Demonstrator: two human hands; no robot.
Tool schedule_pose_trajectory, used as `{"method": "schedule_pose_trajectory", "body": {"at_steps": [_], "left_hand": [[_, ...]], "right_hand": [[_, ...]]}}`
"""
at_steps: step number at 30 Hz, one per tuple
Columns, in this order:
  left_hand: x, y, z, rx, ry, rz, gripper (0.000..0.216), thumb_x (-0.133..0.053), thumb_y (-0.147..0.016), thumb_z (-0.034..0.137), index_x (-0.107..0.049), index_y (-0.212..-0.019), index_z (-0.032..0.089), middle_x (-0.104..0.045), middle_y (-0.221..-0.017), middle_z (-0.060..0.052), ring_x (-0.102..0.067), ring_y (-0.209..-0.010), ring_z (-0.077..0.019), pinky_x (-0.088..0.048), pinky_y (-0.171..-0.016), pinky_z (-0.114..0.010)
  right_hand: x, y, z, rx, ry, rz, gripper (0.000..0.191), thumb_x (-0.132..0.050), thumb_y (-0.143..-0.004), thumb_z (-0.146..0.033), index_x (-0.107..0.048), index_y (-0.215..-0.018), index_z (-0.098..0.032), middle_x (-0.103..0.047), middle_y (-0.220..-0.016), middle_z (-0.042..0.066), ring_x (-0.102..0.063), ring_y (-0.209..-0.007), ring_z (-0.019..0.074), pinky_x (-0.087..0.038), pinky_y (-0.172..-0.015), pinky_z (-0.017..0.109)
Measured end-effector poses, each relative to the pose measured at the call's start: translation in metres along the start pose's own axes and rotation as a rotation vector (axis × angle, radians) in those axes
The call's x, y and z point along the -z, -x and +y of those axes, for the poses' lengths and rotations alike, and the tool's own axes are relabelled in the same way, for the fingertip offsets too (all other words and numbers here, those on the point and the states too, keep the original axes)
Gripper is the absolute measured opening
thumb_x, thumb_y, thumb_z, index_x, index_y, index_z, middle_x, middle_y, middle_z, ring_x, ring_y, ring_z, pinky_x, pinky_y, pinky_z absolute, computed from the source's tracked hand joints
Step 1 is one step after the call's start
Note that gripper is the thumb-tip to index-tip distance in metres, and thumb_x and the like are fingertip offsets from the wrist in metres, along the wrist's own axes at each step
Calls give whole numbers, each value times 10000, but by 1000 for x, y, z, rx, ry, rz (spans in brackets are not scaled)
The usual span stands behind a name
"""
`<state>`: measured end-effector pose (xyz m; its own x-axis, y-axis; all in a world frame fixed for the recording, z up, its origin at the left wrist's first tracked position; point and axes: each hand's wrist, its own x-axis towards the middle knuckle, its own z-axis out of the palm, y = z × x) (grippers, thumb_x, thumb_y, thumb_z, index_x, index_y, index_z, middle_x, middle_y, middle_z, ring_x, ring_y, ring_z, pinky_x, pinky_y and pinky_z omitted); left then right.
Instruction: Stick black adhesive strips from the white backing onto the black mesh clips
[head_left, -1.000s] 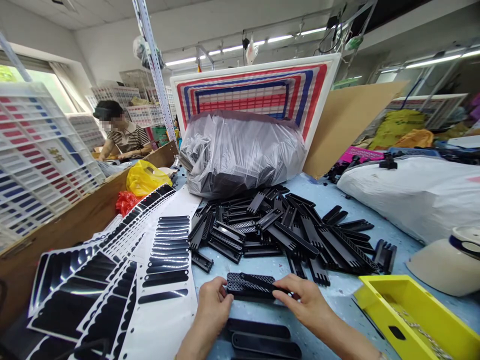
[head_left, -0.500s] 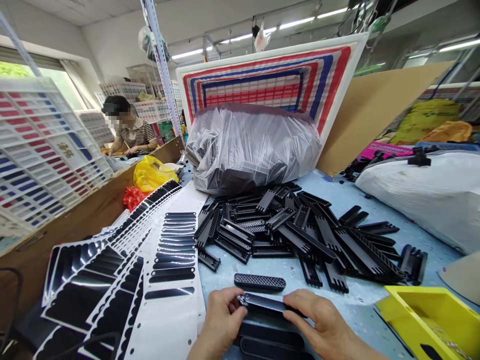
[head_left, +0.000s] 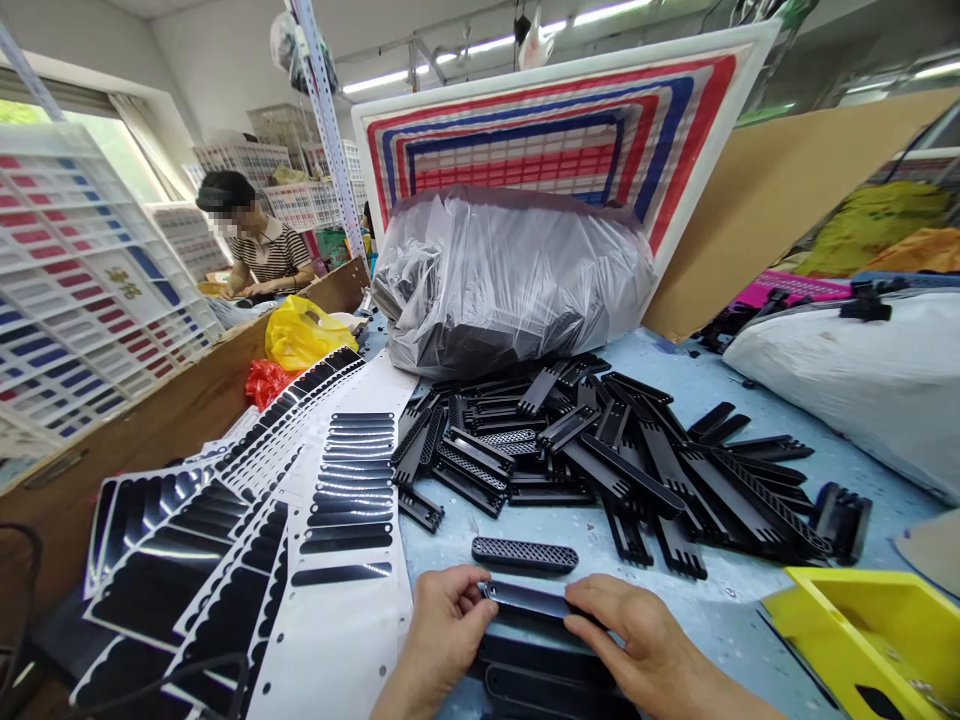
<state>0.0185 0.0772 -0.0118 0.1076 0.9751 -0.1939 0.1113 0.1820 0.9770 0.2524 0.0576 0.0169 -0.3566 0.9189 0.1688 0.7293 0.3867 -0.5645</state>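
Note:
Both hands hold one long black plastic strip (head_left: 526, 600) by its ends, low at the front of the table. My left hand (head_left: 444, 632) pinches its left end and my right hand (head_left: 637, 640) grips its right end. Just beyond it a black perforated grille piece (head_left: 525, 553) lies alone on the blue table. Under the held strip lie more flat black strips (head_left: 547, 675). Behind them spreads a heap of several black comb-like plastic parts (head_left: 622, 460).
White backing sheets with black oval stickers (head_left: 345, 500) cover the left of the table. A grey plastic bag of parts (head_left: 510, 280) stands behind the heap. A yellow tray (head_left: 870, 630) sits at front right, a white sack (head_left: 847, 370) at right. A person (head_left: 255, 250) sits at far left.
My hands lifted the smooth strip off the perforated grille, drew it nearer to me and left the grille lying on the table. The view has shifted slightly.

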Motion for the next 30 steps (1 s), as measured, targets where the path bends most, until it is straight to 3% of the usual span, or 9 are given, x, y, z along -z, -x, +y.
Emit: {"method": "schedule_pose_trajectory", "body": {"at_steps": [22, 30], "left_hand": [[1, 1, 1, -10, 6, -15, 319, -683, -609, 272, -806, -857, 113, -584, -578, -5, -484, -517, -118, -373, -517, -233], [4, -2, 8, 49, -26, -44, 410, -600, -702, 486, -755, -787, 117, -556, -468, 3, -512, -423, -135, -371, -445, -237]], "right_hand": [[-3, -2, -4, 22, 91, -46, 221, -505, -890, -213, -722, -850, -207, -731, -800, 78, -687, -746, 216, -532, -680, 308], [-11, 3, -3, 14, 128, -6, 219, -488, -907, -170, -695, -842, -203, -712, -809, 66, -667, -749, 207, -510, -695, 307]]}}
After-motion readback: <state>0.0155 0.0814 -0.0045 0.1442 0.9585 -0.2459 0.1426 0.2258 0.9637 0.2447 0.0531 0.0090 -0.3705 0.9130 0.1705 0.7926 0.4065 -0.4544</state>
